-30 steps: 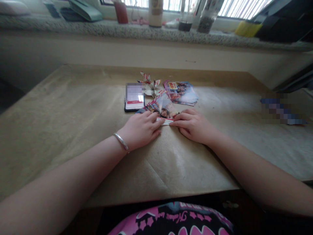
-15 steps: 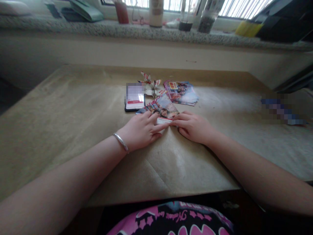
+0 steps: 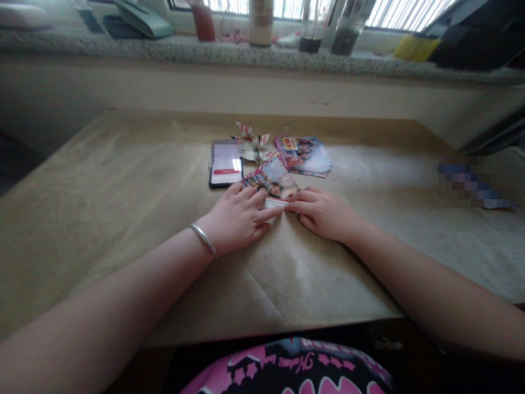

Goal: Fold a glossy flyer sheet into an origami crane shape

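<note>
A colourful printed leaflet (image 3: 276, 178) lies on the table in front of me, with a narrow white strip folded up along its near edge. Over its left part my left hand (image 3: 241, 216) rests with fingers stretched out and flat, pressing the paper. My right hand (image 3: 324, 210) has its fingers together on the right end of the folded edge, thumb tucked below. The two index fingertips nearly meet at the fold. Just beyond the leaflet stands a folded paper flower (image 3: 256, 148). A phone (image 3: 225, 174) with a lit screen lies to its left.
A stack of similar leaflets (image 3: 309, 156) lies at the back right of the leaflet. Brownish covering spreads over the table (image 3: 164, 158). Far right is a blurred bluish item (image 3: 476, 186). Jars and other things line the stone windowsill (image 3: 229, 54).
My left fingers have shifted slightly over the leaflet, covering more of its left corner. My right hand stays at the fold, almost unmoved.
</note>
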The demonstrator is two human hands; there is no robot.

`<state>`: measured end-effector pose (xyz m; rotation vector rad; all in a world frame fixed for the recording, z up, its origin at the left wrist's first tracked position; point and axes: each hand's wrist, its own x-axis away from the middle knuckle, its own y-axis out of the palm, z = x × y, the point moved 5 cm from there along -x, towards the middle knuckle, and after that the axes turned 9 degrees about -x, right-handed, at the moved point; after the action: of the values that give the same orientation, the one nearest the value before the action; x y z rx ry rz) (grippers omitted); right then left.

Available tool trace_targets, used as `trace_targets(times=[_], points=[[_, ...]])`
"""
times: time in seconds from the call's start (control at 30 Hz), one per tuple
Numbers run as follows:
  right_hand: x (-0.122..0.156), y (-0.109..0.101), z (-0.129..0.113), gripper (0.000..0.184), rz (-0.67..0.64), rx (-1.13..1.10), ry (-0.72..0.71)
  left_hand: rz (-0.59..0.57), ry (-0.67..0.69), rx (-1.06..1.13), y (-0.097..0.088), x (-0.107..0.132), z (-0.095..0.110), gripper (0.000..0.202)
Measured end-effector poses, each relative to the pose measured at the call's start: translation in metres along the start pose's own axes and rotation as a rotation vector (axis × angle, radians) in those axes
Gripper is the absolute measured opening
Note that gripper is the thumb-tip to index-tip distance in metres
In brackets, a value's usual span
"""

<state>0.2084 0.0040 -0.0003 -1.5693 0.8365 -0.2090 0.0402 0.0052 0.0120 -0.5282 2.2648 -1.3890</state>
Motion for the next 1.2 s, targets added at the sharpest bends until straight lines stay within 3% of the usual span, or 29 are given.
trace_targets(times=[0.6,1.2], points=[[0.000,0.000,-0.001,0.031,-0.006,0.015,0.008,-0.131,0.076,0.094,-0.002,0.004,-0.013,0.034],[0.001,0.000,0.000,0.031,-0.004,0.001,0.019,-0.093,0.097,0.210,-0.001,0.008,-0.023,0.034]])
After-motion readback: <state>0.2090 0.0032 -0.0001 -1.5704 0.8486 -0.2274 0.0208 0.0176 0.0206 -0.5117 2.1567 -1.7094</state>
